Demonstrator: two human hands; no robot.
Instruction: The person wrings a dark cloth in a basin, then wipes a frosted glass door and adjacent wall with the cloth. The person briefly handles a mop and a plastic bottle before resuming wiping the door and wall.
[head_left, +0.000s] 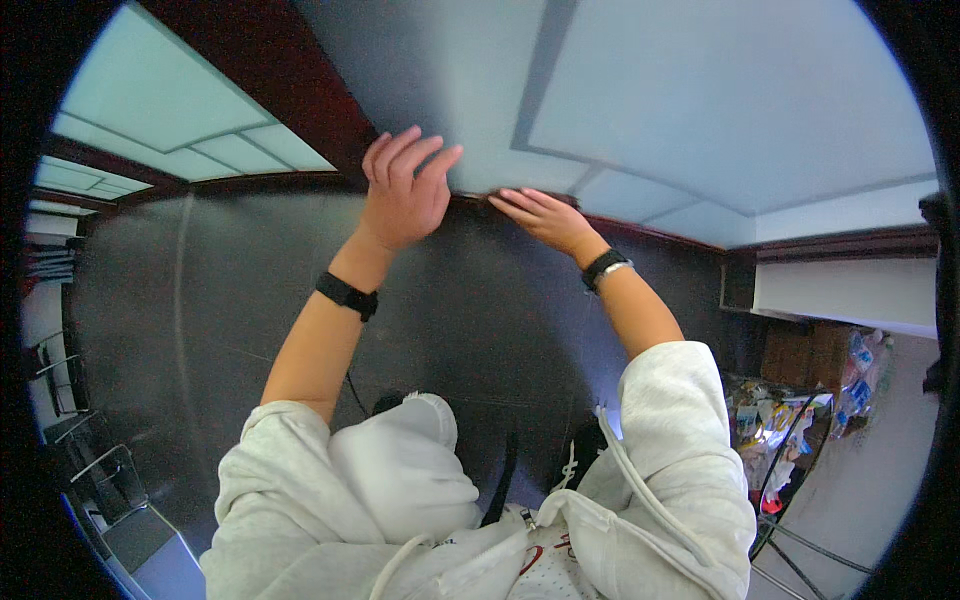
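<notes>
My left hand (409, 180) is raised by the dark red-brown post (300, 82) and the frosted panel (675, 97). Its fingers are a little apart, with nothing seen in them; whether it touches the panel is unclear. To the right, my right hand (544, 217) lies with its fingers straight and close together along the panel's lower edge. A narrow dark strip (568, 199) shows just behind these fingers; whether it is a loose piece or part of the frame cannot be told. Grey bands divide the panel into blocks.
Dark floor (480, 315) spreads below my arms. At the right, a cardboard box (799, 356) stands beside a heap of mixed rubbish (772, 420) and plastic bottles. Metal-framed chairs (112, 480) stand at the lower left. More pale panels (165, 90) continue along the left.
</notes>
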